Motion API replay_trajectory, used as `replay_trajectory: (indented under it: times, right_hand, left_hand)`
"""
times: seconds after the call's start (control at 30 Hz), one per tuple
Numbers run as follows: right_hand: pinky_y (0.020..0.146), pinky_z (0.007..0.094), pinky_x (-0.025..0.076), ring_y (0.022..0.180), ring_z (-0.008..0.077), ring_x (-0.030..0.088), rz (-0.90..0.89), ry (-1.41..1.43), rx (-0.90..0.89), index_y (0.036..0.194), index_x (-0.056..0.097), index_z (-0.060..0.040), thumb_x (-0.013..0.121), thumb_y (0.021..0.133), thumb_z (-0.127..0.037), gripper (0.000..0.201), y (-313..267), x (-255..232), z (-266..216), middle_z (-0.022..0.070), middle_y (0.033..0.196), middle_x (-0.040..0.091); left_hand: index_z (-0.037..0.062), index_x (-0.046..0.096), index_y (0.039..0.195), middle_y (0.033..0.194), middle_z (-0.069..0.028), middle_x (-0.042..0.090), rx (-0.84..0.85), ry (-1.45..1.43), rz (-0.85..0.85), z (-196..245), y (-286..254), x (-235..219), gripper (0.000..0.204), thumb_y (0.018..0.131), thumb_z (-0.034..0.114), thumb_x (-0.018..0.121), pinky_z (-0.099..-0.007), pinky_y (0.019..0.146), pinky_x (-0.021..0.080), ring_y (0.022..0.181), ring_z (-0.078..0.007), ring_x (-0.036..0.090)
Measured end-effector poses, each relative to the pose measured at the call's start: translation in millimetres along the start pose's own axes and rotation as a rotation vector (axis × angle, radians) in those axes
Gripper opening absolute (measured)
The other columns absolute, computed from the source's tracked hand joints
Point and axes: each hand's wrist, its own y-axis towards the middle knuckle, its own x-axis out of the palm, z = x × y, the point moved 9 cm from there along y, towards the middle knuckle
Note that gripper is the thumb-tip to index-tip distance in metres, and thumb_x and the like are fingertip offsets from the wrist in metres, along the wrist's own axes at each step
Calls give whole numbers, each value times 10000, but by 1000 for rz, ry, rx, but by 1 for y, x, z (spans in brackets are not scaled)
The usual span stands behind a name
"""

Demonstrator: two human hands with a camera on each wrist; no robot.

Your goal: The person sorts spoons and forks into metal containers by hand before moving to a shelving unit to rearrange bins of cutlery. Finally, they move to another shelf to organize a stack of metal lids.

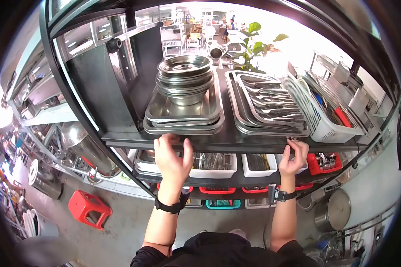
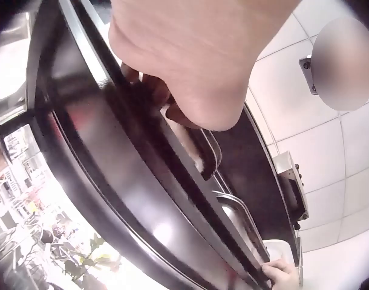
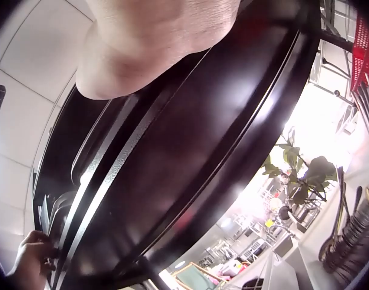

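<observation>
My left hand [image 1: 171, 158] rests with bent fingers at the front edge of a black shelf [image 1: 227, 138]; its thumb points up, apart from the fingers. Farther right along that edge, my right hand [image 1: 293, 158] touches it with loosely curled fingers. Just behind the left hand lie stacked metal trays [image 1: 151, 116], bearing a pile of round steel bowls [image 1: 185, 82]. Behind the right hand, another tray stack [image 1: 238, 113] holds several steel spoons or forks [image 1: 272, 100]. Both wrist views look up at the shelf's underside [image 2: 136, 157], with the fingers partly hidden by the palms.
A white basket [image 1: 318, 122] of utensils stands at the shelf's right end. Lower tiers carry white bins [image 1: 214, 171] and a red basket [image 1: 325, 164] of cutlery. A red stool [image 1: 89, 209] stands on the floor at left, a large metal pot [image 1: 336, 211] at right.
</observation>
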Motion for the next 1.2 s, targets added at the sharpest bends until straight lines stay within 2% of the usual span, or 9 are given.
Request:
replay_trajectory:
  times: [0.57, 0.7, 0.8, 0.93, 1.0, 1.07, 1.13, 1.17, 1.2]
  right_hand:
    - [911, 442, 512, 987, 342, 637, -98, 34, 20, 1038, 764, 8, 705, 825, -61, 232, 3, -2, 3, 136, 1024, 666]
    - [883, 448, 524, 962, 349, 648, -89, 117, -41, 1066, 769, 12, 722, 792, -48, 285, 7, -4, 3, 138, 1011, 667]
    - [886, 451, 529, 981, 352, 657, -118, 179, -41, 1059, 774, 16, 727, 776, -48, 294, 8, -5, 6, 143, 1020, 671]
    - [1036, 521, 499, 1148, 379, 663, -203, 248, -72, 1126, 768, 0, 719, 794, -64, 341, 0, -10, 12, 168, 1181, 693]
    - [1129, 553, 450, 1248, 381, 649, -233, 259, -101, 1148, 772, -28, 716, 799, -79, 356, -17, -19, 13, 169, 1286, 690]
    - [1139, 534, 449, 1235, 352, 657, -216, 243, -182, 1101, 785, -70, 717, 787, -68, 321, -70, -32, 19, 152, 1281, 696]
    - [1039, 491, 508, 1101, 322, 680, -425, 370, -102, 1033, 769, -60, 725, 768, -41, 270, -121, -35, 29, 117, 1117, 708]
    - [947, 465, 537, 1009, 324, 675, -623, 424, -30, 997, 747, -47, 737, 767, -36, 230, -155, -30, 38, 118, 1051, 696]
    - [894, 458, 549, 967, 347, 662, -802, 443, 52, 965, 726, -39, 744, 776, -42, 190, -198, -28, 52, 131, 1027, 689]
  left_hand:
    - [-5, 565, 1094, 870, -71, 610, -105, -56, 227, -18, -10, 2, 296, 999, 211, 745, -315, 707, 450, 771, -181, 576]
    - [-12, 589, 1114, 978, -128, 644, -198, 40, 102, -14, -11, 1, 230, 1008, 159, 701, -382, 776, 477, 865, -254, 619]
    - [-13, 595, 1164, 1063, -130, 666, -190, 43, 98, -8, -20, 2, 242, 1002, 141, 691, -371, 836, 487, 974, -259, 636]
    - [-34, 526, 1367, 1399, -213, 629, -108, 112, -48, 16, -36, 4, 435, 965, 41, 675, -436, 1150, 410, 1360, -365, 565]
    - [-40, 471, 1477, 1472, -230, 579, -106, 150, -113, 38, -52, 1, 587, 935, 21, 687, -434, 1168, 402, 1377, -379, 547]
    - [-42, 440, 1519, 1458, -239, 580, -78, 204, -183, 48, -81, -9, 678, 904, 26, 715, -432, 1152, 422, 1362, -390, 557]
    - [-29, 571, 1348, 1266, -218, 664, -144, 394, -323, 34, -124, -21, 513, 871, 49, 743, -447, 1011, 528, 1169, -399, 664]
    - [15, 622, 1238, 1148, -185, 709, -254, 386, -446, 42, -135, -26, 403, 863, 74, 756, -454, 917, 559, 1050, -385, 696]
    - [52, 656, 1192, 1063, -159, 738, -232, 389, -510, 32, -159, -33, 345, 867, 111, 759, -457, 882, 569, 999, -374, 707]
